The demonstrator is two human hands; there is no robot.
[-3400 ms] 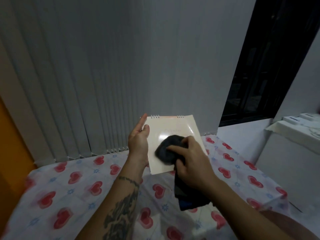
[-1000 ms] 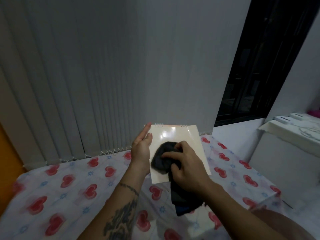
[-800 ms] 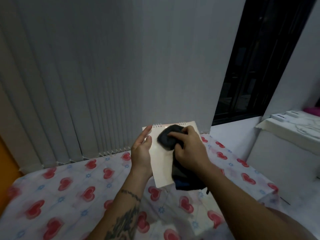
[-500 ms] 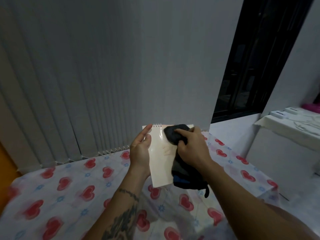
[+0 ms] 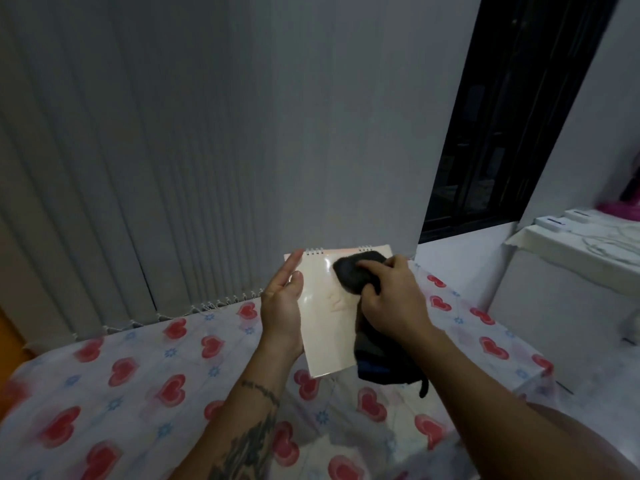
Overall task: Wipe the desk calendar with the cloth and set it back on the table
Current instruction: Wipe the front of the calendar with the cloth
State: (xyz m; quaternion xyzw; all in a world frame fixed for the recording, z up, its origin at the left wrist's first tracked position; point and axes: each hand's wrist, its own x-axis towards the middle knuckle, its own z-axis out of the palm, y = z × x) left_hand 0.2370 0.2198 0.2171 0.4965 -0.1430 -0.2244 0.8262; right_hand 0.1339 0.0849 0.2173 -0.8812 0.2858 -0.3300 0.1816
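Note:
A cream desk calendar (image 5: 327, 320) with a wire spiral along its top edge is held up in the air above the table. My left hand (image 5: 282, 306) grips its left edge, thumb on the glossy front. My right hand (image 5: 393, 299) presses a bunched dark cloth (image 5: 353, 275) against the calendar's upper right part. The rest of the cloth hangs down below my right wrist and hides the calendar's lower right corner.
Below lies a table (image 5: 138, 382) under a white covering printed with red hearts. Grey vertical blinds (image 5: 156, 168) hang right behind it. A dark window (image 5: 512, 116) is at the right, and a white shelf (image 5: 571, 247) with small white items stands at far right.
My right hand has carried the cloth from the middle of the calendar up to its top right part. The left hand keeps the same hold on the left edge.

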